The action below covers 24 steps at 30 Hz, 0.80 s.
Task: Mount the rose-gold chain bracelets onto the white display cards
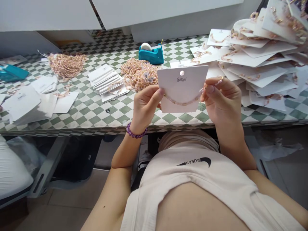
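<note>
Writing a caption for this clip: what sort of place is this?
Probably a jewellery packing workspace: loose heaps of gold-toned chain, white display cards holding chains, and a teal tape dispenser on a green-checkered table.

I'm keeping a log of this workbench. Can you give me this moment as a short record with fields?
Left hand: holds the left side of a white card
Left wrist: purple bead bracelet
Right hand: fingers hold a gold chain across the card's front
Nearest heap: tangled gold chains, just beyond the card
Other items: teal tape dispenser, small stack of cards, large pile of carded chains
Surface: green-and-white checkered table
</note>
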Motion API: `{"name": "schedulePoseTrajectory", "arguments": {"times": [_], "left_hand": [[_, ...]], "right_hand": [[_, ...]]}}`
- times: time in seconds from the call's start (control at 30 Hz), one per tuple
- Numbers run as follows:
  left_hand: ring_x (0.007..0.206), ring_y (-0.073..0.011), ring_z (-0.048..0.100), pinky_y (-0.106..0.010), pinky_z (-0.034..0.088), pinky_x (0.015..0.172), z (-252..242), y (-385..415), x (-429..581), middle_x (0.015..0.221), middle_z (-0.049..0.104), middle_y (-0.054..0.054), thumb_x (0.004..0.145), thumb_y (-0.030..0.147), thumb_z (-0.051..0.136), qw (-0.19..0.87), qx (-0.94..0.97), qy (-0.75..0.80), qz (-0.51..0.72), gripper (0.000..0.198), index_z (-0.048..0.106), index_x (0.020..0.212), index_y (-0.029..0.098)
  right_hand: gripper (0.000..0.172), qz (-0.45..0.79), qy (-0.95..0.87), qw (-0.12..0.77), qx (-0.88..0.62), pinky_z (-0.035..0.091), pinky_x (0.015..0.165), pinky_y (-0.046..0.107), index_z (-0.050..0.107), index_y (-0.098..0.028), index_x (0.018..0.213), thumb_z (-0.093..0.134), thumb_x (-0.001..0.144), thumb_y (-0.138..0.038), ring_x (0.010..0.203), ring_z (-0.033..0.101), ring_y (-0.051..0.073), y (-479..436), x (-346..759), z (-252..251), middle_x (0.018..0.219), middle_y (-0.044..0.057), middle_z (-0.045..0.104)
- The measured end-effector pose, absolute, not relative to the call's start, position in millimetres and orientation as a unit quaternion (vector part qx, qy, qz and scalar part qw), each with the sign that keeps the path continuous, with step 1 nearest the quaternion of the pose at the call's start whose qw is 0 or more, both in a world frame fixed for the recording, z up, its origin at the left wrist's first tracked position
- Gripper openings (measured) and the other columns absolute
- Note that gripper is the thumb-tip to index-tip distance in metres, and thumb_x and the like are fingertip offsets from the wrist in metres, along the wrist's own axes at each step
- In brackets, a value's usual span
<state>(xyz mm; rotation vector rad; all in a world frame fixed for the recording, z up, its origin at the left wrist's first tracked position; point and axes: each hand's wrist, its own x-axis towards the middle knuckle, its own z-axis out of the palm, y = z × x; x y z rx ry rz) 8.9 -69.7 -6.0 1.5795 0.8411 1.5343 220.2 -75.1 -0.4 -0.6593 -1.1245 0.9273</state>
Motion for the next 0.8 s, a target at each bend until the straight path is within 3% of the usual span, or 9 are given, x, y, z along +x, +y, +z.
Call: {"name": "schedulePoseTrajectory", "arguments": {"times": [0.1, 0.27, 0.4, 0.63, 0.8], "left_hand": [[0.061, -0.0106, 0.063, -0.02, 0.055, 0.046, -5.2, -70.0, 8.1, 0.075, 0.066, 0.0, 0.091, 0.059, 0.066, 0.372, 0.626, 0.342, 0.595, 0.035, 0.073, 0.088, 0.025], [0.064, -0.0111, 0.063, -0.02, 0.055, 0.047, -4.5, -69.2, 7.0, 0.078, 0.067, 0.0, 0.089, 0.061, 0.068, 0.38, 0.617, 0.345, 0.596, 0.037, 0.074, 0.087, 0.025], [0.066, -0.0116, 0.065, -0.019, 0.054, 0.046, -5.7, -67.9, 6.3, 0.083, 0.07, -0.001, 0.088, 0.059, 0.07, 0.375, 0.603, 0.352, 0.61, 0.034, 0.075, 0.09, 0.026], [0.062, -0.0114, 0.062, -0.022, 0.051, 0.046, -6.1, -71.9, 8.3, 0.078, 0.067, 0.0, 0.092, 0.057, 0.065, 0.328, 0.597, 0.356, 0.639, 0.03, 0.074, 0.092, 0.028], [0.064, -0.0118, 0.063, -0.022, 0.052, 0.047, -5.2, -73.4, 8.1, 0.08, 0.068, 0.0, 0.093, 0.06, 0.063, 0.317, 0.612, 0.354, 0.632, 0.033, 0.074, 0.092, 0.028]], "right_hand": [[0.023, 0.436, -0.51, 0.671, -0.315, 0.049, 0.05, 0.026, 0.081, -0.039, 0.084, 0.092, 0.066, -0.047, 0.059, 0.056, 0.01, -71.2, 224.3, 0.6, 0.077, -0.004, 0.069], [0.025, 0.469, -0.51, 0.647, -0.319, 0.049, 0.052, 0.027, 0.082, -0.037, 0.091, 0.079, 0.079, -0.058, 0.063, 0.057, 0.011, -72.8, 228.6, -3.2, 0.082, 0.0, 0.071], [0.027, 0.46, -0.484, 0.659, -0.346, 0.05, 0.054, 0.027, 0.079, -0.037, 0.096, 0.079, 0.078, -0.058, 0.064, 0.057, 0.011, -71.1, 232.4, -12.3, 0.085, -0.002, 0.069], [0.032, 0.512, -0.461, 0.649, -0.323, 0.055, 0.063, 0.032, 0.072, -0.04, 0.106, 0.066, 0.087, -0.065, 0.088, 0.068, 0.016, -64.3, 249.9, -26.7, 0.111, -0.003, 0.072], [0.028, 0.491, -0.468, 0.667, -0.308, 0.052, 0.057, 0.027, 0.074, -0.037, 0.099, 0.081, 0.08, -0.055, 0.073, 0.063, 0.012, -70.7, 236.0, -14.4, 0.092, -0.003, 0.069]]}}
